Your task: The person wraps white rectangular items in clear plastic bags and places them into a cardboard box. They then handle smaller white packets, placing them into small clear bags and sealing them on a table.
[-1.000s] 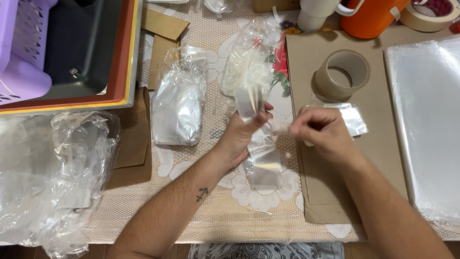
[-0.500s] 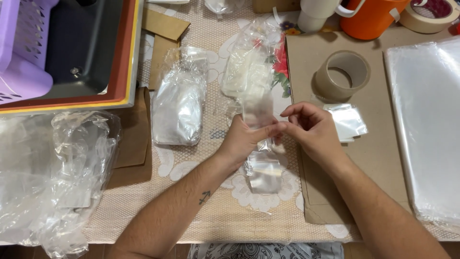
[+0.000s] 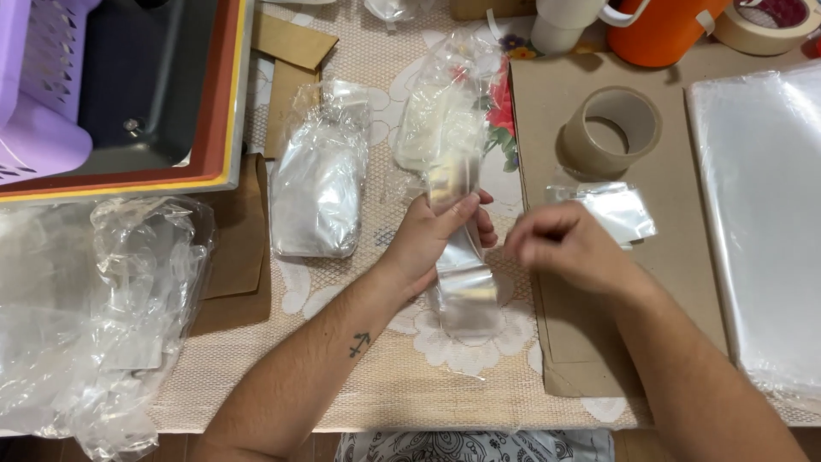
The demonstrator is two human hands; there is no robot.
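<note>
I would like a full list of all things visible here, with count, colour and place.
small clear bag: 1, clear, in left hand
flat clear packet: 1, shiny, on brown card
tape roll: 1, tan, on card
second tape roll: 1, cream, top right
stack of clear sheets: 1, right edge
filled bags: 2, clear, centre
crumpled plastic: 1 heap, left
trays: stacked, top left
orange jug: 1, top
left hand: holding bag
right hand: closed, beside bag

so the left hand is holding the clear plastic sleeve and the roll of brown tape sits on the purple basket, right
Not quite. The left hand does hold the clear plastic sleeve, but the roll of brown tape lies on the sheet of brown cardboard, just beyond the right hand. The purple basket is at the far left, in the stacked trays. The head view shows this.
</note>
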